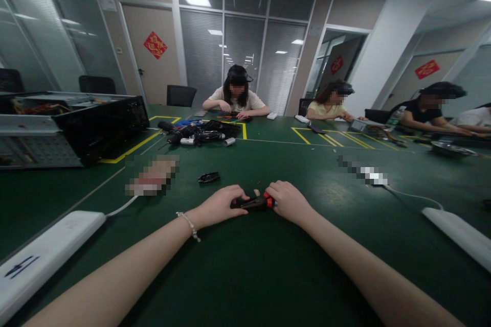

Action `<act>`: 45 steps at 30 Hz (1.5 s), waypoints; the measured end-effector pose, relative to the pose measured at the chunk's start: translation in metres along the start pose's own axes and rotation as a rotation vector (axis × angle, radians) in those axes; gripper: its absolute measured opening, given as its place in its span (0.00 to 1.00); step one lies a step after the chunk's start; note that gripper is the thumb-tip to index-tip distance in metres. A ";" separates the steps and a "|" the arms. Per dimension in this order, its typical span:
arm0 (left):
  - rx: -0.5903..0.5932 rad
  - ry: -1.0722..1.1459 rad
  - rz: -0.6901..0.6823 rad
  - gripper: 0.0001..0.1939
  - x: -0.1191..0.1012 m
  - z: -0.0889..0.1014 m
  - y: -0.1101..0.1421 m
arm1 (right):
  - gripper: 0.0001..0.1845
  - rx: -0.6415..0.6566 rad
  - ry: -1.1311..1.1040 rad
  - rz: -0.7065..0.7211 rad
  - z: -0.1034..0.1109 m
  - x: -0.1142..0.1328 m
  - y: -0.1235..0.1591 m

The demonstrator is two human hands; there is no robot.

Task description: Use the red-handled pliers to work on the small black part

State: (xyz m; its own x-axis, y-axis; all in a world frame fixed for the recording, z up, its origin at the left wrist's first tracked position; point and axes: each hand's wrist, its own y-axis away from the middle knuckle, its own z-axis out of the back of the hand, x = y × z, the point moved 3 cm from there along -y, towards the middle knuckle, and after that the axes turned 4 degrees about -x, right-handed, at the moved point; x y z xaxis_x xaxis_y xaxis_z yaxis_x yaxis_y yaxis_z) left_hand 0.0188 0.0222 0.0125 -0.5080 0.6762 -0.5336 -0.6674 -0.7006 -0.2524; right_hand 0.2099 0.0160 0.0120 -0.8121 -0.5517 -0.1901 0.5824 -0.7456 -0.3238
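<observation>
Forearms are bare — a thin, pale bracelet rings the left wrist.

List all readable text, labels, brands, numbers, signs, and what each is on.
"福", probably, slightly soft: red diamond sign on the right door.
Gold characters, too blurred to read: red diamond sign on the left door.
Too small to read: darker red diamond sign on the middle door.
Black handwritten mark, unclear: left white power strip.
No legible brands.
</observation>
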 end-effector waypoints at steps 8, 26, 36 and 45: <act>0.010 -0.004 0.008 0.12 0.003 -0.001 0.000 | 0.09 0.008 0.017 -0.011 0.000 0.000 0.000; -0.002 -0.032 0.021 0.12 0.003 -0.001 0.000 | 0.10 0.006 0.017 -0.006 -0.002 0.000 0.000; 0.000 -0.051 0.028 0.13 0.002 -0.003 -0.001 | 0.10 0.010 0.021 -0.013 -0.002 0.000 0.001; 0.000 -0.036 0.031 0.12 0.002 -0.003 -0.001 | 0.09 0.008 0.015 -0.012 -0.001 0.001 0.000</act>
State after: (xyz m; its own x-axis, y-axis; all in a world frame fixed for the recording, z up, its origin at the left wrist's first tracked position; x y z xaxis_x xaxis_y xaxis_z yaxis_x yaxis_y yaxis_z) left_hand 0.0200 0.0235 0.0093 -0.5481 0.6617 -0.5116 -0.6508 -0.7216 -0.2362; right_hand 0.2093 0.0161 0.0111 -0.8197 -0.5366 -0.2003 0.5725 -0.7553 -0.3191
